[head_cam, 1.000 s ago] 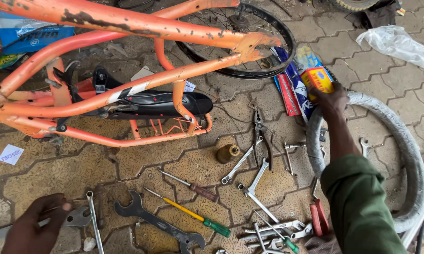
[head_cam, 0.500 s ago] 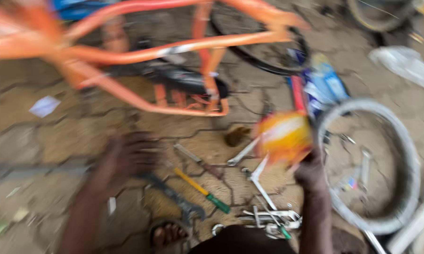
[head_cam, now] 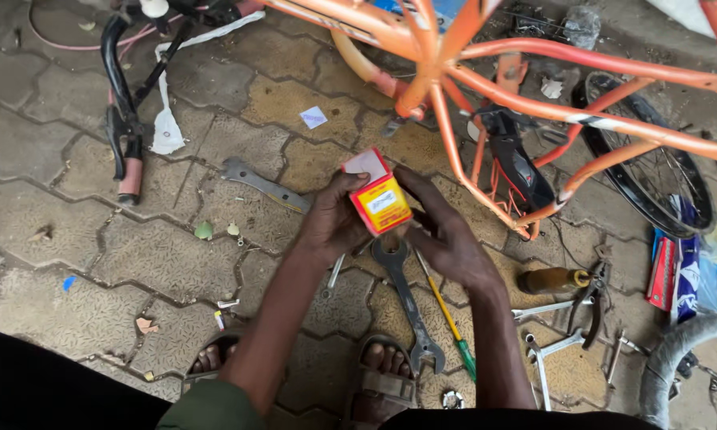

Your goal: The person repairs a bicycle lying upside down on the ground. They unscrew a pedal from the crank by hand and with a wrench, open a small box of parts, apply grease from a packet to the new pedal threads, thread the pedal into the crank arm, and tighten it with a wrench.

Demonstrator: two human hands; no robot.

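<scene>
Two sandalled feet [head_cam: 382,374] sat at the bottom edge on the paving [head_cam: 135,263], toes pointing up-frame. Just past them lay one big double-ended spanner [head_cam: 406,306] and one yellow-shafted screwdriver with a green handle [head_cam: 446,318], side by side, near touching. Off to the right: one wooden-handled tool [head_cam: 551,280], one pair of pliers [head_cam: 591,306], at least two smaller spanners [head_cam: 551,350]; count beyond that unclear. Above the big spanner both hands held one small red-and-yellow box [head_cam: 378,195], lifted clear of the paving. Left hand [head_cam: 330,223] was closed round its left side, thumb over the top flap; right hand [head_cam: 446,235] was curled on its right side, fingers gripping the box edge. Top flap looked partly lifted. Risk, as a guess: if the box came open while tilted, small contents could drop and get lost in the paving joints or among the loose tools; grip was on the corners only, so it could slip. Further left, one flat grey spanner [head_cam: 263,185]. Beyond, one orange bicycle frame [head_cam: 533,87] lay overturned, one black wheel [head_cam: 653,175] at right, one black handlebar with pink grip [head_cam: 123,119] far left.
</scene>
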